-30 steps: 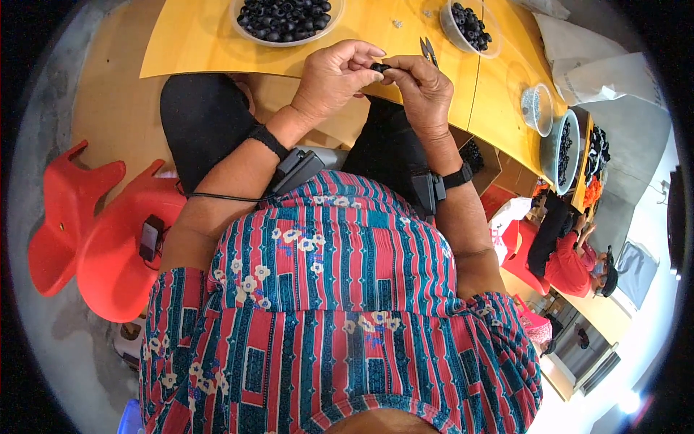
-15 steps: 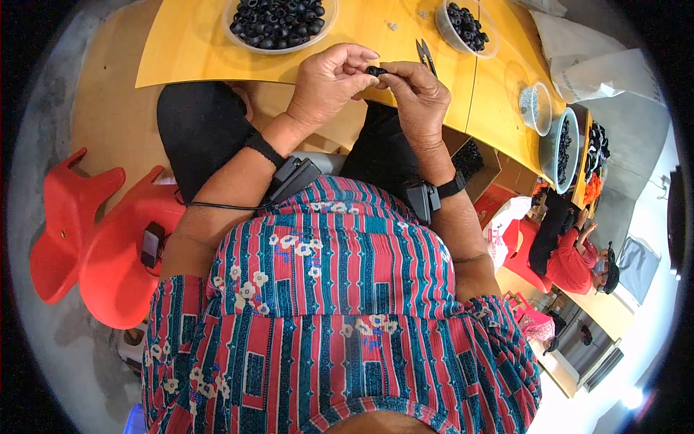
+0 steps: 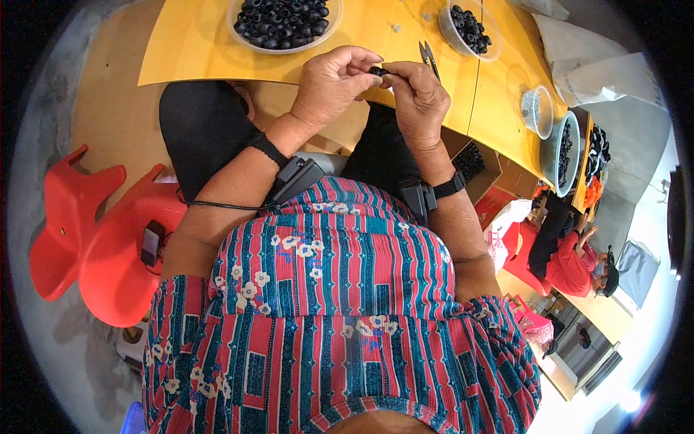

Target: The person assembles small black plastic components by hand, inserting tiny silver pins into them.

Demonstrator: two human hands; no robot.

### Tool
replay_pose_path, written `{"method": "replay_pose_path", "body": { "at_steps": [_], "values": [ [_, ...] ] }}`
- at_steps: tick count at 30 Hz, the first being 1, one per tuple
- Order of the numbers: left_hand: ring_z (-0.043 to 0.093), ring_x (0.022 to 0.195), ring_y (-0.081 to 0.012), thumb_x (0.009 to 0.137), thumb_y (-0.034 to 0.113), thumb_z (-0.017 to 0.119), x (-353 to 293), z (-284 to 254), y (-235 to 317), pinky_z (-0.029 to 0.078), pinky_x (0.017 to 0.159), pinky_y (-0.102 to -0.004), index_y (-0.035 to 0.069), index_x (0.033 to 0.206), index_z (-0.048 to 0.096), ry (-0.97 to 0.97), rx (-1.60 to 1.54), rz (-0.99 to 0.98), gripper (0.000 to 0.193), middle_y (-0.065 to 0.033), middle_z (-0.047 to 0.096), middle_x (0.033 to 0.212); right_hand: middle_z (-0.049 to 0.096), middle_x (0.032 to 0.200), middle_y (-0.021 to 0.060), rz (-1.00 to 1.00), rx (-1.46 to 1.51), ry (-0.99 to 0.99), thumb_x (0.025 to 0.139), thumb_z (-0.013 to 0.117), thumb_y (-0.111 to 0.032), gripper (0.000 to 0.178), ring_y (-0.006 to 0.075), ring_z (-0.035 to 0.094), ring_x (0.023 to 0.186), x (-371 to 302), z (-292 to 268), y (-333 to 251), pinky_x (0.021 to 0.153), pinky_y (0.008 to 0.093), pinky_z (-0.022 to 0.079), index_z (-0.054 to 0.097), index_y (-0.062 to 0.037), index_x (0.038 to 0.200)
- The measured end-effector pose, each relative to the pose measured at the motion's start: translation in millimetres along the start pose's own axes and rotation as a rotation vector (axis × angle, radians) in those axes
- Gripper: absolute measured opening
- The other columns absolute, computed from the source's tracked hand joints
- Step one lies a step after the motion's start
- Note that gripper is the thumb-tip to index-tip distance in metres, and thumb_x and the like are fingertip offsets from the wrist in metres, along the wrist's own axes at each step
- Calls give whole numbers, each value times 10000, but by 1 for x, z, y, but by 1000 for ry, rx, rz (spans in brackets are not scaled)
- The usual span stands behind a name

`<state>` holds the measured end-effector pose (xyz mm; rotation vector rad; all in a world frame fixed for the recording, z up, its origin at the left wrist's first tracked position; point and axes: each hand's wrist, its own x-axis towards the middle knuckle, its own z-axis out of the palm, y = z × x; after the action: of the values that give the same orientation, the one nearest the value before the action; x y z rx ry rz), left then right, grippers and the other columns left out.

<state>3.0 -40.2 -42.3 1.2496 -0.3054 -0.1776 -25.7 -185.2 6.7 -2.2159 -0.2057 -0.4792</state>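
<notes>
From the near edge of the desk (image 3: 195, 54) I have a lane outward between bowl (image 3: 285, 51) and tub (image 3: 451, 34), with small bits (image 3: 396, 28) lying in it. Snips (image 3: 431, 59) block just past my right hand (image 3: 423, 98). Left of the bowl, toward the near left corner, is free.

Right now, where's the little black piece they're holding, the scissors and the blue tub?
Black piece (image 3: 377, 71): head view, its visible middle.
Scissors (image 3: 432, 61): head view, on a blade.
Blue tub (image 3: 549, 155): head view, on its wall.

Black piece (image 3: 377, 71), yellow table (image 3: 195, 47)
</notes>
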Motion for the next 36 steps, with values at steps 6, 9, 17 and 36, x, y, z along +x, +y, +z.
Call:
{"method": "replay_pose_path", "body": {
  "at_steps": [6,9,17,36],
  "values": [
    [600,747,-65,786,24,660,1,-2,-6,528,585,-203,25,1029,618,-28,-32,13,246,-25,630,845,638,749,80,157,245,-98,745,631,53,131,140,629,646,2,-2,17,600,240,505,644,-20,853],
    [594,737,-62,785,29,665,0,-2,-2,523,586,-195,33,1031,621,-34,-48,-37,250,-18,615,832,638,754,77,208,381,-155,751,636,48,125,126,628,642,3,-4,17,599,231,502,644,-13,861],
    [591,731,-59,773,22,675,2,-1,-4,536,581,-203,47,1050,619,16,82,62,285,-19,613,841,623,784,115,-172,-247,-6,718,661,-5,135,271,628,717,1,2,1,612,314,519,641,-52,843],
    [564,839,-67,803,-1,638,6,-8,11,492,751,-202,-21,1068,596,-85,2,-231,268,-21,610,924,633,759,104,-38,-111,-85,713,667,-20,127,246,627,705,7,-2,3,623,309,505,658,-58,834]
  ]
}}
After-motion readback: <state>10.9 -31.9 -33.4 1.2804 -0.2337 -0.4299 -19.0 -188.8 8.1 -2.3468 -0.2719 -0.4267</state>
